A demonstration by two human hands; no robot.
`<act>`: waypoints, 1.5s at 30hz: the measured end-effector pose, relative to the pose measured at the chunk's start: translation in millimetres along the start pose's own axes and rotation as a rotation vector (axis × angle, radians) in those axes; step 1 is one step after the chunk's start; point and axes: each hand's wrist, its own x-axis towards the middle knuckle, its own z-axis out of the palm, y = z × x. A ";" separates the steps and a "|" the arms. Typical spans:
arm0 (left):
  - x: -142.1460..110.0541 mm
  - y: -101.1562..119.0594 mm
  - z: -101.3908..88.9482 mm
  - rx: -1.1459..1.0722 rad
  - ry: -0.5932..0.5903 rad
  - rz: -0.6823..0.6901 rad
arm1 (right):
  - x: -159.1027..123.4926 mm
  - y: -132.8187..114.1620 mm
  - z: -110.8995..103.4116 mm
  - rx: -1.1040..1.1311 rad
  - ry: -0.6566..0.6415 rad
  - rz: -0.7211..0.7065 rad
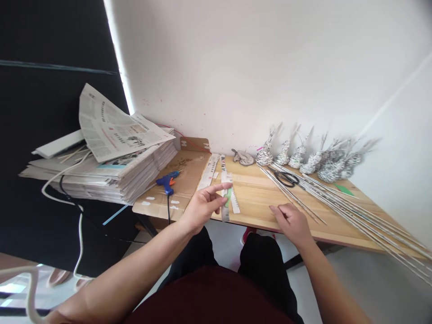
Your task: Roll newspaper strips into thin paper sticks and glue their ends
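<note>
My left hand [208, 201] is at the front edge of the table, its thumb and fingers closed on a narrow newspaper strip [225, 215] with a green patch. The thumb and index finger lie across the strip, and its near end reaches past the table edge. Beside it, a shorter paper strip [235, 203] lies on the wood. Wider cut newspaper strips [209, 170] rest further back, on the left. My right hand [294, 222] is at the table edge with its fingers curled in, and nothing shows in it. Black-handled scissors [287, 179] lie beyond that hand among thin rolled paper sticks [332, 208].
A tall newspaper stack [135, 177] stands on the left. A blue glue gun [166, 182] lies on cardboard [191, 173], its cord hanging off the edge. Several woven paper pieces [265, 155] and a grey cloth [243, 157] line the wall. Long sticks overhang the right edge.
</note>
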 end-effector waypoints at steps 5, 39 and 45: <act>-27.0 -4.5 16.6 0.058 -0.098 -0.017 | -17.6 -11.4 -1.1 0.351 -0.022 0.130; -14.7 -19.2 24.5 -0.009 -0.257 -0.153 | 3.6 -69.4 -8.5 1.245 -0.344 0.512; -1.6 -24.8 14.8 -0.046 -0.143 -0.188 | -2.6 -67.6 1.0 1.178 -0.340 0.460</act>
